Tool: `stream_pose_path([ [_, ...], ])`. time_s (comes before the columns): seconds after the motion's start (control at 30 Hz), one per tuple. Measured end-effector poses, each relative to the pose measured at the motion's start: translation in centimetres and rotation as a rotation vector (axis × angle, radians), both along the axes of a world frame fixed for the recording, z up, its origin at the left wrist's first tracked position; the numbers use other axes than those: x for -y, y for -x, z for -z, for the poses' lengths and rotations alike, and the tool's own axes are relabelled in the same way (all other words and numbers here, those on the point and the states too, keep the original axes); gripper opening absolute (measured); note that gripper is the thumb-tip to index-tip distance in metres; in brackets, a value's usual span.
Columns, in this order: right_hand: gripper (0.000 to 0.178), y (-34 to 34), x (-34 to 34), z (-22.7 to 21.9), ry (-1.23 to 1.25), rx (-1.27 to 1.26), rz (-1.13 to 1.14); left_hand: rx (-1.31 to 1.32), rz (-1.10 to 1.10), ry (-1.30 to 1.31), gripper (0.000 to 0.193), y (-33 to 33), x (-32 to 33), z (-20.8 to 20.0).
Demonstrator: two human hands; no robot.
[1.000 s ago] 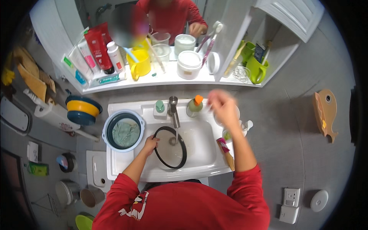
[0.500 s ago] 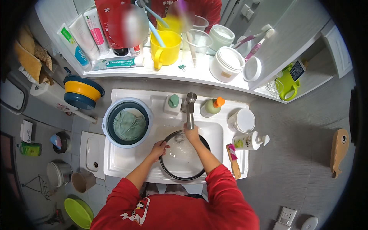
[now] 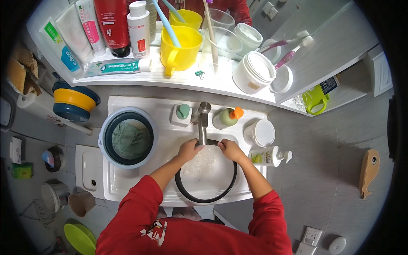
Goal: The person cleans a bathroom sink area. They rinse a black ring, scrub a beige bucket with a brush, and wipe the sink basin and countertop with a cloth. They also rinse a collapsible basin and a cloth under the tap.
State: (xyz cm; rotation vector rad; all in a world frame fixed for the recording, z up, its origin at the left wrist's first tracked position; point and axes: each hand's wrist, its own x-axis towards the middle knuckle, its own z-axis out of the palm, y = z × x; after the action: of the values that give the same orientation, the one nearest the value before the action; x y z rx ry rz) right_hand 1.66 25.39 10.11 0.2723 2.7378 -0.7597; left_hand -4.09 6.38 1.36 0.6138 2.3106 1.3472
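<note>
A round clear glass pot lid (image 3: 207,178) with a thick black rim lies in the white sink (image 3: 140,187). Both hands grip its far rim, one on either side of the metal faucet (image 3: 203,127). My left hand (image 3: 189,151) is closed on the rim left of the spout. At the right of the spout, my right hand (image 3: 230,151) pinches the rim with the thumb on top. Rippling water shows on the glass under the spout. Fingers beneath the rim are hidden.
Left on the sink stands a basin (image 3: 103,140) holding a green cloth (image 3: 129,140). Behind are a green-topped dispenser (image 3: 182,112) and an orange-topped bottle (image 3: 227,117). A white tub (image 3: 260,133) and pump bottle (image 3: 265,156) stand right. A crowded shelf (image 3: 170,83) overhangs the back.
My right hand has moved from under the spout to the rim at its right. My left hand has shifted from the rim's left side to its far side. The brush is hidden now.
</note>
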Motion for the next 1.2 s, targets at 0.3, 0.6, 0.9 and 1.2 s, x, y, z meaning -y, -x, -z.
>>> stream_pose_path([
  [0.3, 0.023, -3.7, -0.3, -2.6, 0.012, -0.297, 0.235, 0.413, 0.037, -0.409, 0.022, 1.2, 0.8, 4.6],
  [0.6, 0.021, -2.7, 0.5, 4.9, 0.498, -0.347, 0.503, 0.861, -0.26, -0.529, 0.021, -4.2, 8.8, 4.9],
  [0.9, 0.014, 2.7, 6.6, 12.9, 0.746, -0.426, 0.402, 0.491, -0.629, -0.507, 0.014, -10.0, 13.6, 3.8],
  [1.2, 0.016, 4.2, 7.3, 7.7, 0.574, -0.301, 0.292, 0.448, -0.671, -0.484, 0.02, -9.5, 14.1, 3.5],
])
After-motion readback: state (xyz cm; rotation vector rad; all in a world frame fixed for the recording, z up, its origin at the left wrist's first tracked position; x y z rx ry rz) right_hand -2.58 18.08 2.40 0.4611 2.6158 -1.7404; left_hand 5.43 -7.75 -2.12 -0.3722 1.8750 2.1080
